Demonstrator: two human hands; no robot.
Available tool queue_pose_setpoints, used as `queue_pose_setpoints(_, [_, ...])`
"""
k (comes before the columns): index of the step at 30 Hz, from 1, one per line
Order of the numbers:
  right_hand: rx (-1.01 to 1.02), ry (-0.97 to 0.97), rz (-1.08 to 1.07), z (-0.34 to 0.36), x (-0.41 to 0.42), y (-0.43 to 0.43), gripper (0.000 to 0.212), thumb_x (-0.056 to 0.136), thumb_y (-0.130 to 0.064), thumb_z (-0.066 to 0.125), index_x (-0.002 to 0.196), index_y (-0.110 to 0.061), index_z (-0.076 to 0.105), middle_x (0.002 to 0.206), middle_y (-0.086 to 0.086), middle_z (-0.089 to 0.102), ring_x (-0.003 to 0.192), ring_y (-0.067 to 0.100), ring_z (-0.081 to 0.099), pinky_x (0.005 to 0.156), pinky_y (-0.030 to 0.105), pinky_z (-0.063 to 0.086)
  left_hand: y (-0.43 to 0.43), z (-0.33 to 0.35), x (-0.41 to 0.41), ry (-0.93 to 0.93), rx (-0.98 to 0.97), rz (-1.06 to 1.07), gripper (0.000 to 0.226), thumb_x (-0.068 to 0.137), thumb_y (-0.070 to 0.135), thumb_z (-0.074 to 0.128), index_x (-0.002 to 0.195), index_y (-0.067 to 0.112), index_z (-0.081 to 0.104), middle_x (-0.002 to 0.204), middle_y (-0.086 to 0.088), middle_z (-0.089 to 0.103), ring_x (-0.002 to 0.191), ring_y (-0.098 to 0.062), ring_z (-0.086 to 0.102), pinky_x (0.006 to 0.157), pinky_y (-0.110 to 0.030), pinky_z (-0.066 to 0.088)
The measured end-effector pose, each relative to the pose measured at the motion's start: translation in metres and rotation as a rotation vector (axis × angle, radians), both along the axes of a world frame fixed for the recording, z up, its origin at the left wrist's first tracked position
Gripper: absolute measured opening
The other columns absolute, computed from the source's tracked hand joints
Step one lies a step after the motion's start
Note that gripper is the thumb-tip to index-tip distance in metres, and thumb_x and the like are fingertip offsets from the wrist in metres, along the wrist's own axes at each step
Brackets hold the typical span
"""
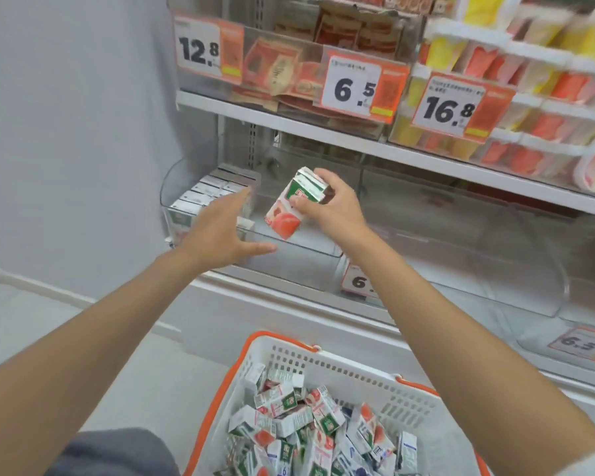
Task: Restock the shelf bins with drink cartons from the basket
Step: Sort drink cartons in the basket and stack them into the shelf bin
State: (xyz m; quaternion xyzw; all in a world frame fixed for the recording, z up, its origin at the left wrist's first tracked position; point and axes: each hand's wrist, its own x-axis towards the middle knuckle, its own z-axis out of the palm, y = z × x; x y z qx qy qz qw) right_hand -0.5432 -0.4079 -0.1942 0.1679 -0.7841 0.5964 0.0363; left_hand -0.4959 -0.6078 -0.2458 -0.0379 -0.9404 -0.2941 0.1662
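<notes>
Risk: drink cartons [291, 206], gripped tilted in the right hand [328, 209] above the clear shelf bin [306, 243], may slip from that top-end hold and topple the stocked row [203, 194] beside the open left hand [220, 231].

Bright, even, diffuse lighting; shadows faint. General soft blur; small print on the price tags [354, 87] is probably unreadable. Wide-angle distortion bends the shelf [426, 159] edges.

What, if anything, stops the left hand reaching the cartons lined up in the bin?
Likely nothing, so yes. The left hand is open over the open-topped bin, close to the lined-up cartons; the right hand holds its carton off to the side.
</notes>
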Motion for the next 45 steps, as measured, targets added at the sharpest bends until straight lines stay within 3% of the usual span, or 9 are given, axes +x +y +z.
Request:
queue_pose_setpoints(3, [0.087,0.010,-0.072,-0.012,-0.039,-0.033,0.070,0.074,-0.005,0.081,0.135,-0.004,0.048,0.130,0.017,0.055,0.113,0.022,0.060,0.102,0.034,0.047,-0.035,-0.027,-0.017,-0.075,-0.334,0.135,0.099,0.077,0.075,0.049,0.152,0.018,0.021,0.159,-0.003,0.024,0.148,-0.020,0.012,0.119,-0.050,0.005])
queue_pose_setpoints(5, [0.132,0.000,-0.057,-0.026,-0.061,-0.053,0.070,0.071,-0.004,0.083,0.132,-0.002,0.049,0.128,0.020,0.057,0.115,0.029,0.060,0.104,0.043,0.045,-0.042,-0.044,-0.019,-0.001,-0.404,0.176,0.083,0.086,0.067,0.043,0.149,0.015,0.029,0.155,-0.004,0.031,0.147,-0.020,0.020,0.119,-0.052,0.005])
queue_pose_setpoints(11, [0.347,-0.400,0.356,-0.059,-0.082,-0.082,0.066,0.084,-0.045,0.070,0.141,-0.028,0.040,0.144,-0.004,0.042,0.123,0.011,0.043,0.100,0.034,0.041,-0.039,-0.056,-0.020,0.163,-0.478,0.207,0.070,0.088,0.055,0.051,0.140,0.008,0.046,0.141,-0.010,0.050,0.133,-0.027,0.043,0.116,-0.054,0.014])
queue_pose_setpoints(18, [0.302,-0.489,0.366,-0.067,-0.078,-0.086,0.060,0.100,-0.028,0.051,0.151,-0.034,0.020,0.134,0.002,0.036,0.119,0.019,0.040,0.100,0.041,0.037,-0.038,-0.056,-0.019,0.161,-0.488,0.208,0.071,0.089,0.056,0.044,0.139,0.006,0.046,0.141,-0.012,0.049,0.135,-0.027,0.042,0.117,-0.053,0.012])
queue_pose_setpoints(23, [0.377,-0.152,0.241,-0.055,-0.059,-0.068,0.065,0.095,-0.030,0.061,0.151,-0.026,0.028,0.158,0.001,0.027,0.141,0.020,0.033,0.113,0.043,0.035,-0.030,-0.050,-0.010,0.074,-0.484,0.303,0.073,0.091,0.058,0.045,0.146,0.011,0.034,0.152,-0.011,0.033,0.142,-0.026,0.028,0.118,-0.048,0.010])
queue_pose_setpoints(27, [0.430,0.177,0.079,-0.047,-0.021,-0.030,0.049,0.090,-0.019,0.062,0.137,-0.016,0.050,0.137,0.004,0.052,0.127,0.017,0.047,0.108,0.033,0.036,0.000,-0.040,0.016,0.135,-0.414,0.335,0.057,0.082,0.039,0.069,0.128,0.011,0.051,0.131,-0.013,0.050,0.120,-0.033,0.046,0.098,-0.046,0.036])
queue_pose_setpoints(32, [0.532,0.393,0.033,-0.089,0.060,0.043,0.028,0.087,-0.015,0.058,0.115,-0.015,0.064,0.113,0.000,0.060,0.104,0.014,0.052,0.092,0.025,0.041,0.068,-0.066,0.058,0.002,-0.155,0.142,0.043,0.082,0.031,0.071,0.116,0.010,0.055,0.107,-0.012,0.057,0.102,-0.032,0.053,0.083,-0.045,0.044])
queue_pose_setpoints(38, [0.856,-0.204,0.204,-0.211,0.135,0.174,0.031,0.094,-0.021,0.058,0.125,-0.018,0.060,0.131,0.002,0.052,0.125,0.018,0.045,0.108,0.032,0.034,0.142,-0.163,0.123,-0.521,0.257,-0.014,0.033,0.088,0.023,0.067,0.114,0.007,0.055,0.113,-0.014,0.055,0.091,-0.026,0.056,0.084,-0.035,0.047])
queue_pose_setpoints(45, [0.758,-0.649,0.018,-0.294,0.147,0.272,0.052,0.090,-0.023,0.068,0.137,-0.012,0.050,0.142,0.007,0.048,0.120,0.021,0.050,0.095,0.025,0.038,0.169,-0.209,0.144,-0.732,0.179,-0.144,0.035,0.089,0.035,0.066,0.117,0.018,0.055,0.117,0.001,0.054,0.085,-0.014,0.059,0.084,-0.032,0.051])
